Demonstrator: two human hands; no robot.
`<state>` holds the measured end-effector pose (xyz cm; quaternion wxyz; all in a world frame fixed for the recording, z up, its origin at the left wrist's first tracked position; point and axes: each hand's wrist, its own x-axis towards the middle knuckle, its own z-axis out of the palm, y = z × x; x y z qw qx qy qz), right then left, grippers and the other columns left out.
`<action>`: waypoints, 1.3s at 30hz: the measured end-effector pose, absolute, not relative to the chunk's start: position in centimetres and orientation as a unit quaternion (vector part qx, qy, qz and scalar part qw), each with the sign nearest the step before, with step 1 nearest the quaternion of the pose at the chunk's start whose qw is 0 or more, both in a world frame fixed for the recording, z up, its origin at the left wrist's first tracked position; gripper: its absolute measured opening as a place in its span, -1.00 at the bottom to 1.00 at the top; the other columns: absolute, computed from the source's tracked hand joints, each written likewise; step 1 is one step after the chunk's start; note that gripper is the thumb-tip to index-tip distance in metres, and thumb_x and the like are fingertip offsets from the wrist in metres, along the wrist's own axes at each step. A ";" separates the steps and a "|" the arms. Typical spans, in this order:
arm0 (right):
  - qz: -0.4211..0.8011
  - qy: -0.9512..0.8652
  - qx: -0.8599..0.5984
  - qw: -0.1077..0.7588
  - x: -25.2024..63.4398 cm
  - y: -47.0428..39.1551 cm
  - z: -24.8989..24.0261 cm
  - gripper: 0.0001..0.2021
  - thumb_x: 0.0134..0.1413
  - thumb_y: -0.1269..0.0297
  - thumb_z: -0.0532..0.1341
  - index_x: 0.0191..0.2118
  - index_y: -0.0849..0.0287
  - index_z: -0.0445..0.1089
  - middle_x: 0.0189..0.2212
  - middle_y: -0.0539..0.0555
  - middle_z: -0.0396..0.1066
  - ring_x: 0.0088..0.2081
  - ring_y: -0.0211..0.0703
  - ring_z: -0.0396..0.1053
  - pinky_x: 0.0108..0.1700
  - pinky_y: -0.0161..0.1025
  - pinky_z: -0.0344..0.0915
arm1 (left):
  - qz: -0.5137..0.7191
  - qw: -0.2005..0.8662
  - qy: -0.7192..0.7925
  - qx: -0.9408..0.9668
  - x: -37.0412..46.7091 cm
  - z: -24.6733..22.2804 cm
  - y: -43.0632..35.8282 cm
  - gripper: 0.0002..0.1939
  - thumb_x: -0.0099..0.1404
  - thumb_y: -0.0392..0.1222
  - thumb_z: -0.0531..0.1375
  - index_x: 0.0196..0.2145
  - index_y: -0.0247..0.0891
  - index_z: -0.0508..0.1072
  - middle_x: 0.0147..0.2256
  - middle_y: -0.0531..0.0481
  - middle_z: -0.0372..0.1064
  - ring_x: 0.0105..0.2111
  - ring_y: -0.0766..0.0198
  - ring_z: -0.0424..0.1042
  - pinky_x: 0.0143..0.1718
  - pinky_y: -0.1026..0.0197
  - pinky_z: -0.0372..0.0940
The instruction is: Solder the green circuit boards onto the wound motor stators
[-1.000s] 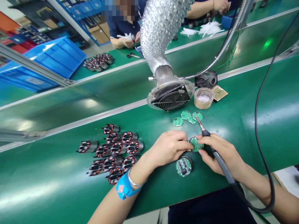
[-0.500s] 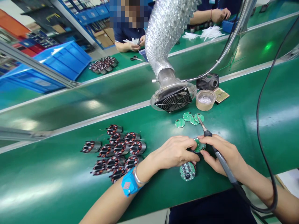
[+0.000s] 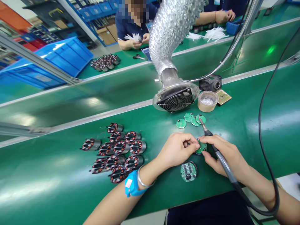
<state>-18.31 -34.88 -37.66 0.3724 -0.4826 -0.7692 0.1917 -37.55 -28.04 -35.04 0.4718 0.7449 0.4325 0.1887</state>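
Observation:
My left hand (image 3: 177, 149) is closed, with thumb and forefinger pinched at the left edge of a round green circuit board (image 3: 202, 147). Its fingertips partly cover that board, and what lies beneath it is mostly hidden. A soldering iron (image 3: 222, 163) is gripped in my right hand (image 3: 228, 153), its tip pointing up and away from me. Thumb and fingertips of the same hand touch the board's right side. Just below, another round board with dark components (image 3: 188, 171) lies on the bench. Beyond the iron's tip are several bare green boards (image 3: 181, 123).
Several wire-wound motor stators (image 3: 120, 147) stand at the left. A fume extractor hood (image 3: 175, 100) hangs over the bench beside a round tub (image 3: 207, 101) and a soldering iron stand (image 3: 210, 83). The iron's black cable (image 3: 260, 125) loops down the right. Co-workers sit beyond the divider.
My left hand has shifted its fingers up to a thumb-and-forefinger pinch at the board's edge, uncovering more of the lower board. My right hand keeps the iron almost still.

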 end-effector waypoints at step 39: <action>0.165 -0.774 -0.477 0.381 -17.4 -37.1 -32.0 -0.72 0.05 0.49 0.14 -0.10 0.17 0.41 -0.48 0.02 0.38 -0.56 -0.24 0.26 -0.51 -0.25 0.26 | 0.289 0.497 0.473 0.667 -36.6 -36.9 -29.4 -0.93 0.07 -0.36 0.22 -0.55 -0.33 0.42 -0.46 0.09 0.20 -0.61 0.51 0.18 -0.61 0.39 0.14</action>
